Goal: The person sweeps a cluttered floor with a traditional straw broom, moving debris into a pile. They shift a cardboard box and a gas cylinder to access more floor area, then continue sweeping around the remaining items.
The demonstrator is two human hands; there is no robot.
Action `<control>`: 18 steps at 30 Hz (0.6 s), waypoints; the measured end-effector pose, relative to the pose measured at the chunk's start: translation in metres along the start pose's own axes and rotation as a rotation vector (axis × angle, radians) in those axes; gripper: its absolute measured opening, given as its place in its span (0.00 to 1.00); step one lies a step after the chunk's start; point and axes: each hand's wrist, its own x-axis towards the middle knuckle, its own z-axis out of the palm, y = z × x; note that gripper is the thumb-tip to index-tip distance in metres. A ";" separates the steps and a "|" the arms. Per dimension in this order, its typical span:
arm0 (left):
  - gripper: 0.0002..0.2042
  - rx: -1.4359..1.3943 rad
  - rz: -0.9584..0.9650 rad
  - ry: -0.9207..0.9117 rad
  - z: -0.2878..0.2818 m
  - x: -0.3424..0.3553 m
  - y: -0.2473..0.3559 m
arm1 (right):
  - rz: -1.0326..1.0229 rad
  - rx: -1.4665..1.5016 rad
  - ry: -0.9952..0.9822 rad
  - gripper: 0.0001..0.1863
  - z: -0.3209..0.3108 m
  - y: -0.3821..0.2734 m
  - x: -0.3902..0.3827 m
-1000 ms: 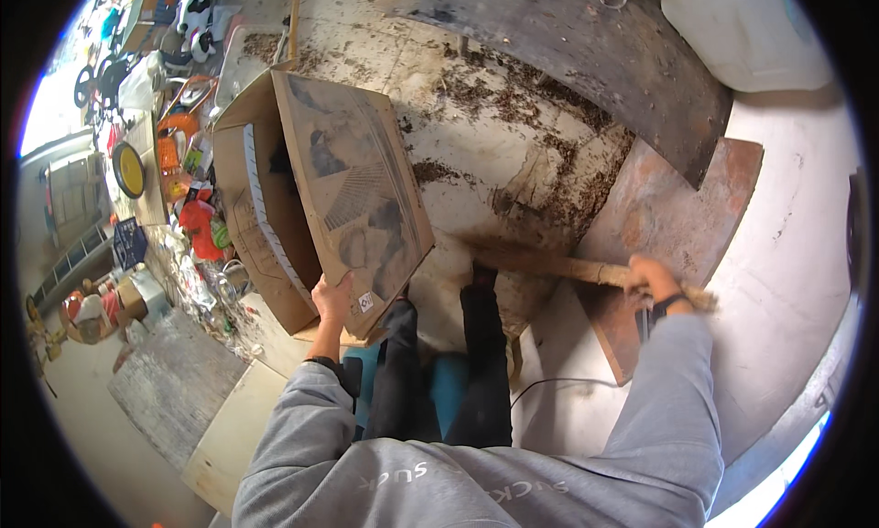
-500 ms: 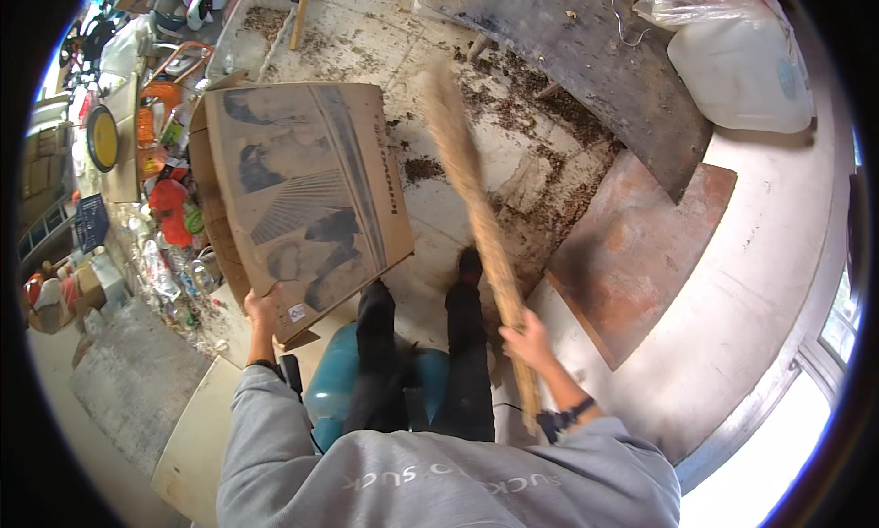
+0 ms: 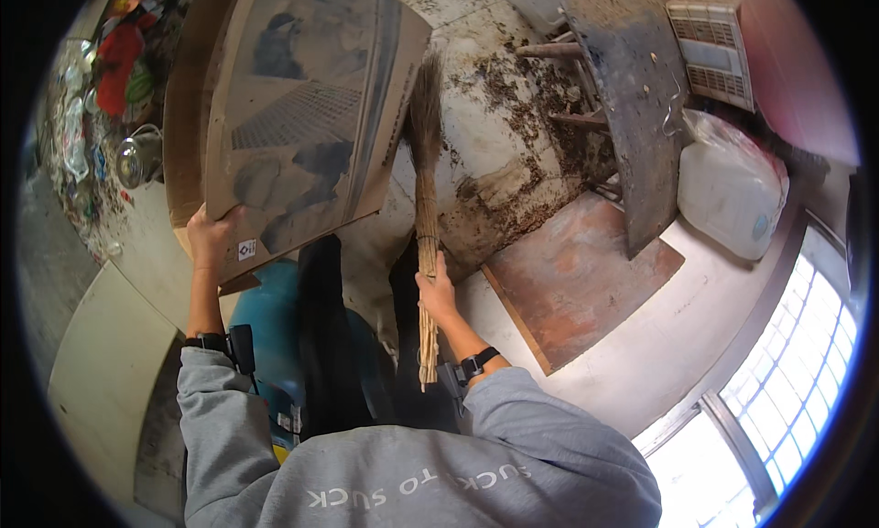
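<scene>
My left hand [image 3: 210, 239] grips the lower left edge of a large brown cardboard box [image 3: 302, 116], printed with dark figures, which stands tilted across the upper left of the view. My right hand [image 3: 436, 291] is closed on the bundled handle of a straw broom [image 3: 426, 217]. The broom lies lengthwise in the view, with its bristles beside the box's right edge, over a floor [image 3: 481, 116] scattered with brown debris. My dark-trousered legs and a teal rounded object [image 3: 275, 308] show behind the hands, at the bottom.
A rusty flat board [image 3: 577, 290] lies at right, below a leaning dark sheet [image 3: 623, 116] with wooden legs behind it. A white jug [image 3: 728, 203], a plastic crate [image 3: 710, 52] and a pink object [image 3: 797, 79] stand beyond. Mixed clutter [image 3: 119, 70] fills the left; a gridded window is lower right.
The broom has swung from crosswise at the right to lengthwise beside the box, with my right hand moving leftward. The box has shifted up and away. The whole view has also shifted.
</scene>
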 end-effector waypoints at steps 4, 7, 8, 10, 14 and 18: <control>0.16 -0.030 0.010 0.004 -0.013 0.009 -0.015 | 0.131 0.029 0.031 0.38 -0.005 -0.016 -0.033; 0.16 -0.101 -0.028 -0.009 -0.021 0.014 -0.021 | 0.025 0.118 0.063 0.39 0.001 -0.038 -0.041; 0.16 -0.100 -0.059 -0.018 -0.023 0.015 -0.023 | -0.062 0.133 0.042 0.38 0.003 -0.041 -0.043; 0.16 -0.113 -0.079 -0.033 -0.026 0.017 -0.025 | -0.213 0.186 -0.006 0.37 0.005 -0.039 -0.041; 0.17 -0.062 -0.020 0.004 -0.024 0.017 -0.028 | -0.316 -0.340 -0.004 0.41 -0.017 0.007 -0.056; 0.20 -0.066 -0.041 -0.009 -0.020 0.013 -0.027 | 0.202 -0.434 -0.121 0.40 -0.080 0.066 -0.096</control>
